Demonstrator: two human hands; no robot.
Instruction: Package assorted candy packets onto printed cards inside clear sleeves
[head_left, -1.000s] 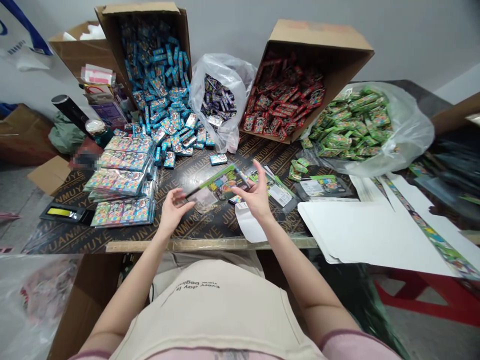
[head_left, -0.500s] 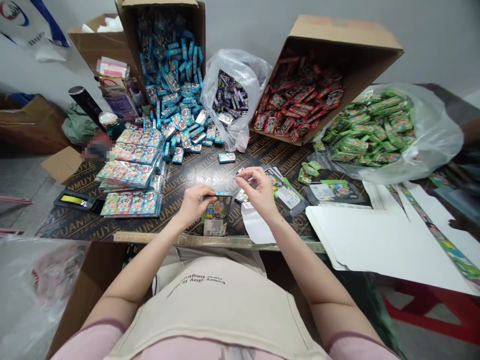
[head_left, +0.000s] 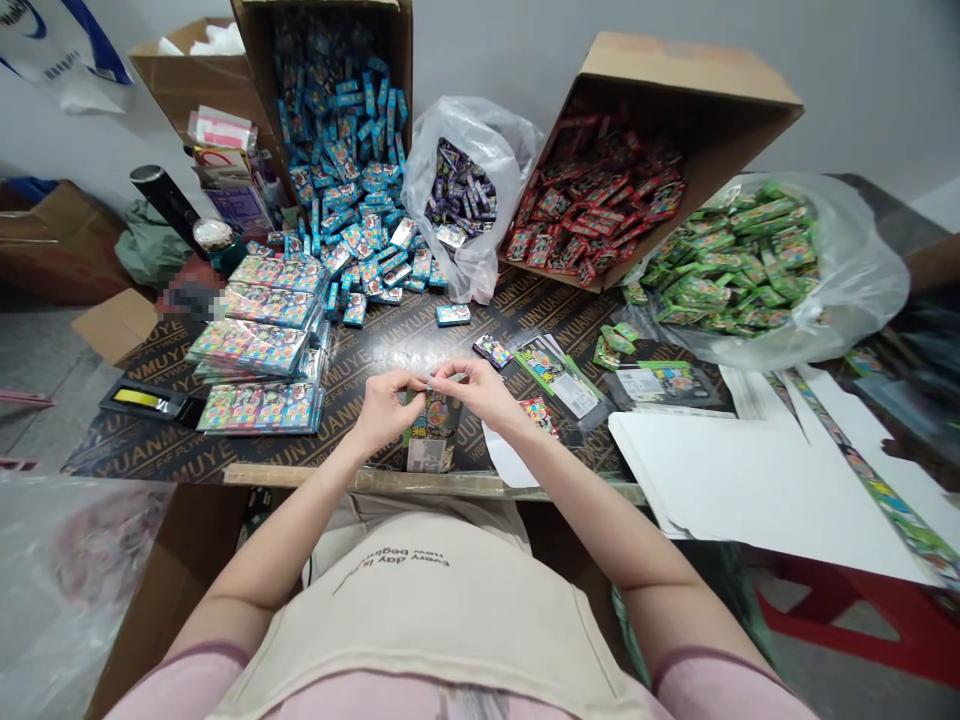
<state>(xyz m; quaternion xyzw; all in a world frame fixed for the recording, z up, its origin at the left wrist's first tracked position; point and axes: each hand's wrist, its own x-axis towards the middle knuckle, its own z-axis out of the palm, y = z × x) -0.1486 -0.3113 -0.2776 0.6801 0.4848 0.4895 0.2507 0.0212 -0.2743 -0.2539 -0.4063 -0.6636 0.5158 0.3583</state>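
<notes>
My left hand (head_left: 392,405) is closed at the top edge of a small dark printed packet (head_left: 430,445), which has a pale label near its lower end. From the other side my right hand (head_left: 478,392) meets it, thumb and fingers pinched together at the packet's mouth. What the right fingertips hold is too small and covered to make out. Beyond the hands lies a single blue box (head_left: 453,316). A purple box (head_left: 492,349) and a partly hidden red box (head_left: 540,415) lie to the right, beside a flat printed packet (head_left: 561,378).
Stacked filled packs (head_left: 259,407) stand on the left. Behind are a carton (head_left: 405,90) spilling blue boxes, a plastic bag (head_left: 480,270) of purple ones, a carton (head_left: 720,85) of red ones and a bag (head_left: 862,290) of green ones. White sheets (head_left: 720,480) lie right.
My right hand has moved left and come together with my left hand at the packet's top. The blue strip seen there before is now covered, and the purple and red boxes have come into view.
</notes>
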